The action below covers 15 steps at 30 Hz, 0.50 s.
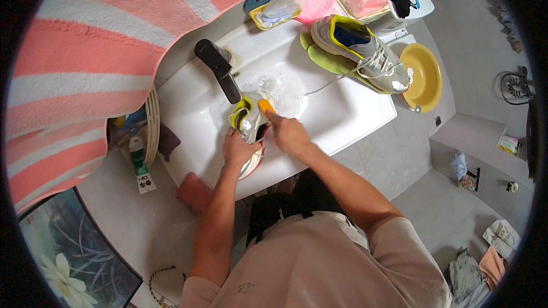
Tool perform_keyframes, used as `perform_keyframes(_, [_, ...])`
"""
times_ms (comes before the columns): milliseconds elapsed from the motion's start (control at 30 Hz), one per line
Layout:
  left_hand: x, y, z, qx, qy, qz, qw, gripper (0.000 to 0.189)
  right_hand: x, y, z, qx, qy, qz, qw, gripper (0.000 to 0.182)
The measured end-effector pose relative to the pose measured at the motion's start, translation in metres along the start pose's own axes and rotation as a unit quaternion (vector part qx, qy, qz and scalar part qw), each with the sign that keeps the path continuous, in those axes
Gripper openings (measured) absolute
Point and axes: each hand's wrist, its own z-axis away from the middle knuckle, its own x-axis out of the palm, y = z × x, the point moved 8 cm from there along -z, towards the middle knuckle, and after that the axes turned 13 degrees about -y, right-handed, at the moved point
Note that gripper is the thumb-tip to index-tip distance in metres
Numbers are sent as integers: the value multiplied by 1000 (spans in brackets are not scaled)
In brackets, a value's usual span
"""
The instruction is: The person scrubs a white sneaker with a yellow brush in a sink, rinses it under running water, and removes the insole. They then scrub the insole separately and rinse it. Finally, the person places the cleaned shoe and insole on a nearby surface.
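My left hand (240, 149) grips a pale sneaker (252, 126) with a yellow-green lining, tilted over the white washbasin (342, 124). In my right hand (291, 134) is an orange-handled brush (266, 107), held against the side of that sneaker; its bristles are hidden. Foamy water (278, 90) lies in the bowl under the black faucet (220, 70). A second pale sneaker (364, 55) rests on the basin's right rim, one loose lace trailing into the bowl. Beneath it are yellow-green insoles (325, 60).
A striped pink and white towel (98, 51) hangs at the upper left. Behind the basin stand a yellow soap dish (274, 15) and a pink cloth (319, 4). To the right is a yellow plastic basin (421, 79). A reddish cloth (195, 192) hangs at the front left corner.
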Motion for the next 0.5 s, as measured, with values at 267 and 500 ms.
perform_keyframes(267, [3, -12, -4, 2, 2, -25, 1000, 65, -32, -14, -22, 29, -62, 31, 997, 41])
perform_keyframes(500, [-5, 5, 1, 15, -17, -25, 999, 67, -54, 18, -65, 89, -18, 19, 996, 42])
